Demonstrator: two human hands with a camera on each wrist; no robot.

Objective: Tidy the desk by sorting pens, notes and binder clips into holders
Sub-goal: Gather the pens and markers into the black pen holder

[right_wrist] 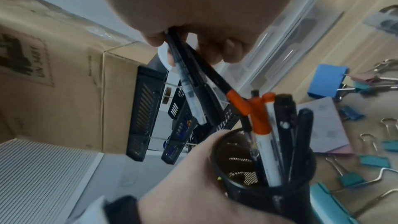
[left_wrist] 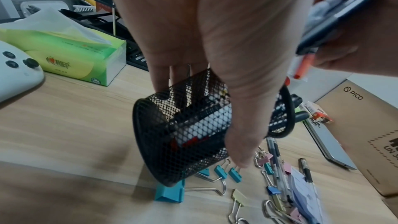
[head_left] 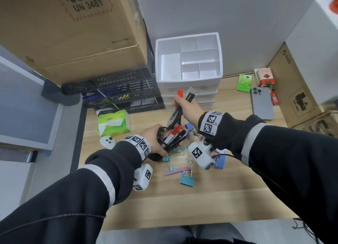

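My left hand [head_left: 153, 141] grips a black mesh pen cup [left_wrist: 193, 132], tilted and lifted off the wooden desk [head_left: 201, 198]. Several pens [right_wrist: 269, 134] stand inside the mesh pen cup [right_wrist: 262, 168]. My right hand [head_left: 184, 106] holds a bundle of pens [right_wrist: 193, 83] just above the cup's mouth, their tips pointing down toward it. Coloured binder clips [head_left: 187, 179] lie scattered on the desk under both hands. A pad of notes [right_wrist: 320, 125] lies among them.
A white compartment organiser [head_left: 189, 58] on stacked drawers stands behind the hands. A green tissue pack [head_left: 114, 123] and white controller [head_left: 108, 142] lie left, a phone [head_left: 262, 102] right. Black trays [head_left: 117, 91] and a cardboard box [head_left: 73, 33] stand at back left.
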